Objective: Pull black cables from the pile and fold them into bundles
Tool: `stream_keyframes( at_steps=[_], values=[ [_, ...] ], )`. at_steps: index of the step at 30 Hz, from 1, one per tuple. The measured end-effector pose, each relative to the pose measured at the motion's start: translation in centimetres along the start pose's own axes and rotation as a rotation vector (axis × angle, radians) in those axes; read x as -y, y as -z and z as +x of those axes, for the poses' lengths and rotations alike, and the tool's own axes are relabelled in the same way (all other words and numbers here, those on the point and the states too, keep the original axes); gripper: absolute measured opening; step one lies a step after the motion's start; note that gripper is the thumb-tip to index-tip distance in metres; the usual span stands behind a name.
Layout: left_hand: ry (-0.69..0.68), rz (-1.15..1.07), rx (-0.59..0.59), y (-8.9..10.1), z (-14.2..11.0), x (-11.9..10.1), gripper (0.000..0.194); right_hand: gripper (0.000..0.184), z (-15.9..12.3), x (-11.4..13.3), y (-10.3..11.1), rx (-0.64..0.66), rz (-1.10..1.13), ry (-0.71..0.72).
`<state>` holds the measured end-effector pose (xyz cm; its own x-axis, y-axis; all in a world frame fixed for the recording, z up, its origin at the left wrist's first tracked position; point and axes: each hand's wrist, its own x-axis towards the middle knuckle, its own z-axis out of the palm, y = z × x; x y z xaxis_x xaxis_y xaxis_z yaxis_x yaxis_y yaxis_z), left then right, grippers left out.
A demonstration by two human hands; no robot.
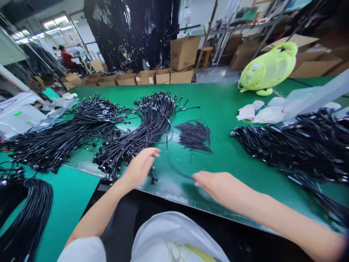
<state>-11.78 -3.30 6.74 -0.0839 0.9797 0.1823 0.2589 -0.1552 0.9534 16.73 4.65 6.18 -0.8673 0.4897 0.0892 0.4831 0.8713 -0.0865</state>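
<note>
The left hand hovers low over the near edge of the green table, fingers loosely curled, and a single black cable hangs from it with its plug end dangling just below the palm. Motion blur hides whether the fingers pinch the cable or only cradle it. The right hand reaches in from the right, palm down, fingers narrow and stretched toward the cable's thin loop; whether they touch it cannot be told.

The cable looks light and limp, likely to sag and curl wherever it is unsupported, so a hold near the stiffer plug end should give the most control.

Just beyond the left hand lies a fanned bundle of cables, with a larger heap to its left. A small sheaf of black ties sits far of the hands. To the right sprawls another pile of cables, and behind it white bags and a yellow-green fan.
</note>
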Motion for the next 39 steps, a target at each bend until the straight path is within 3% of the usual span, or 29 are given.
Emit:
stream_keyframes(
  at_steps=[1, 3, 5, 8, 11, 14, 16, 20, 24, 29, 32, 34, 36, 39],
  values=[
    [-0.021, 0.025, 0.163, -2.1, 0.2, 0.0, 0.027, 0.02, -0.2, 1.3, 0.3, -0.016, 0.019, 0.068],
    [0.059, -0.081, 0.46, -5.2, 0.1, 0.0, 0.032, 0.024, -0.4, 1.8, 1.7, -0.139, -0.039, 0.065],
    [0.222, -0.303, 0.564, -6.5, -0.1, 0.0, 0.036, 0.032, -0.8, -0.3, 3.0, -0.268, -0.13, -0.091],
    [0.382, -0.581, 0.472, -5.3, 0.2, 0.3, 0.036, 0.042, -2.3, -4.9, 3.1, -0.298, -0.112, -0.279],
    [0.428, -0.806, 0.378, -2.7, 0.9, 0.3, 0.031, 0.044, -3.9, -7.5, 1.2, -0.3, 0.099, -0.348],
    [0.384, -1.013, 0.102, -0.8, 1.7, -0.4, 0.026, 0.037, -4.5, -7.3, -0.7, -0.349, 0.23, -0.286],
    [0.36, -1.078, -0.041, -0.4, 2.3, -0.8, 0.027, 0.032, -4.5, -6.3, -1.2, -0.405, 0.163, -0.212],
    [0.434, -1.126, -0.032, -1.1, 3.4, -0.5, 0.031, 0.027, -4.0, -4.6, -0.3, -0.498, -0.099, -0.127],
    [0.459, -1.214, -0.123, -1.3, 3.9, 0.4, 0.028, 0.026, -3.8, -4.8, 0.7, -0.536, -0.172, -0.158],
    [0.525, -1.128, -0.157, -1.5, 4.0, 0.6, 0.018, 0.024, -3.9, -4.8, 0.2, -0.511, -0.245, -0.155],
    [0.392, -0.893, -0.133, -3.6, 3.6, 0.8, 0.015, 0.027, -3.3, -2.7, -0.5, -0.389, -0.239, -0.083],
    [0.246, -0.62, -0.03, -5.6, 2.9, 1.1, 0.022, 0.03, -2.6, -0.8, -0.7, -0.258, -0.136, 0.018],
    [0.119, -0.329, 0.159, -7.6, 2.1, 1.4, 0.026, 0.029, -1.7, 1.0, -0.6, -0.183, -0.015, 0.075],
    [0.011, -0.035, 0.388, -9.1, 1.0, 1.6, 0.028, 0.023, -0.4, 2.2, 0.0, -0.245, 0.173, 0.002]
  ],
)
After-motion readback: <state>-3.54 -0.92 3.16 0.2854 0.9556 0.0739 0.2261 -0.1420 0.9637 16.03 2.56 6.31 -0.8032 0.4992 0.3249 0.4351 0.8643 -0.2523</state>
